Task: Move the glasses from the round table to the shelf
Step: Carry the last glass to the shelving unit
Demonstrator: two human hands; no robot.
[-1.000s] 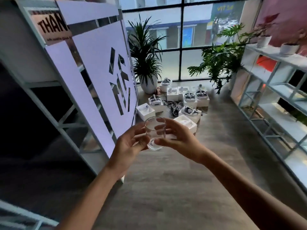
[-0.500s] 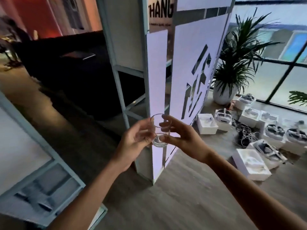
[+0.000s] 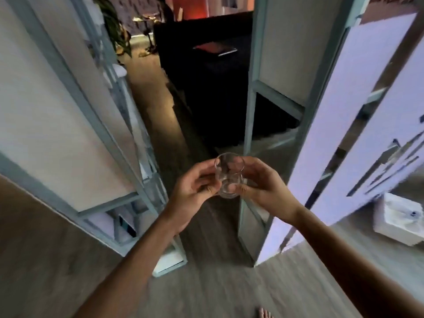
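Midway through the errand, we hold a clear glass (image 3: 229, 177) in the air between both hands, above the wooden floor (image 3: 206, 283). Our left hand (image 3: 195, 189) pinches its left side with thumb and curled fingertips. Our right hand (image 3: 266, 189) curls its fingers round the far side, with the thumb low near the base. The glass stands roughly upright, mouth up and tipped slightly away from us, centred between the hands and nearer to neither.

A grey-framed shelf (image 3: 96, 134) rises on our left and a second frame (image 3: 252, 99) on our right. Straight ahead are a gap and a dark tabletop (image 3: 179, 42). No shelf board lies directly before the glass, so in our judgement it must swing sideways before it is set down. We cannot tell which unit is meant.
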